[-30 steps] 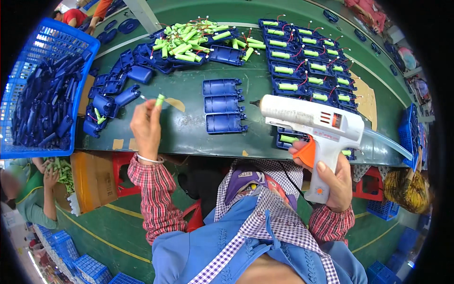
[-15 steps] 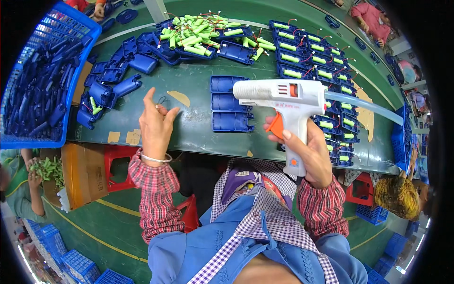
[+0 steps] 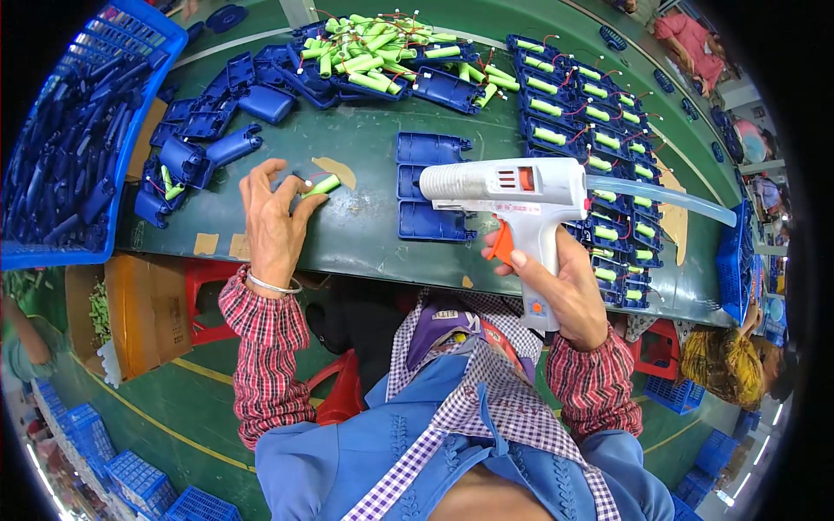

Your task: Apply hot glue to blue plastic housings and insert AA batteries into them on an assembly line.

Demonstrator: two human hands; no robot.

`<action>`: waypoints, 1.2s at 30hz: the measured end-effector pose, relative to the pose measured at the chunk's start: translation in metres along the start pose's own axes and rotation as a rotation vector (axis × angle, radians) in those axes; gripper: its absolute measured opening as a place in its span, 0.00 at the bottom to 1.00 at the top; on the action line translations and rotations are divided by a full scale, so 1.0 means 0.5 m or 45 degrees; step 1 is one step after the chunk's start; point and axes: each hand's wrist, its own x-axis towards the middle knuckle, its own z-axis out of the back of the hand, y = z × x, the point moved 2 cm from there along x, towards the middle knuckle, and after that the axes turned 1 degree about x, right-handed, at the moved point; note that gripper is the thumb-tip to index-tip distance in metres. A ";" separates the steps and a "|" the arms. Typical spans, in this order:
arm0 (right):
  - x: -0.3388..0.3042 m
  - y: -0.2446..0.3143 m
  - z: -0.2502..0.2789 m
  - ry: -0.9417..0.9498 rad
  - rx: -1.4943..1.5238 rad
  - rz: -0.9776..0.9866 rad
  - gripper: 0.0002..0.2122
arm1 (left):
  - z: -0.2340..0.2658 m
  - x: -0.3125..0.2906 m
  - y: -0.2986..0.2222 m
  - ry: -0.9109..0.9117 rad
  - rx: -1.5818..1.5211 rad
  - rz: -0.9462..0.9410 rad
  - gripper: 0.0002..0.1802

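Observation:
My left hand (image 3: 276,213) pinches a green cylindrical battery (image 3: 325,185) between thumb and fingers, just above the table. A small white connector shows at the fingertips. In my right hand (image 3: 573,291) is a white glue gun (image 3: 512,185) with an orange trigger, my fingers wrapped round its handle. Its ribbed front end points left, above a column of three blue plastic shells (image 3: 432,221), and partly hides the middle one. A translucent glue stick (image 3: 665,198) sticks out of its back. A flat tan scrap (image 3: 337,170) lies beside the battery.
Green batteries with wires are heaped (image 3: 369,52) at the back. Rows of blue shells holding batteries (image 3: 549,136) fill the right side. Loose blue shells (image 3: 265,102) lie at the left, near a blue basket (image 3: 122,230) full of blue parts. A cardboard box (image 3: 156,304) stands below the table edge.
The green battery now shows at my left fingertips, where only thin wires showed before. My left hand has closed and turned somewhat. The glue gun has shifted slightly left and down.

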 end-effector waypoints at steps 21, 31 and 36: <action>-0.036 -0.006 0.030 -0.143 -0.138 -0.007 0.15 | -0.027 -0.026 0.009 -0.037 -0.283 0.397 0.13; -0.058 -0.009 0.034 -0.175 0.017 -0.044 0.17 | -0.068 0.085 -0.116 0.187 -0.671 -0.088 0.11; -0.077 -0.008 0.038 -0.196 0.054 -0.040 0.18 | -0.112 0.113 -0.143 0.419 -0.522 -0.190 0.10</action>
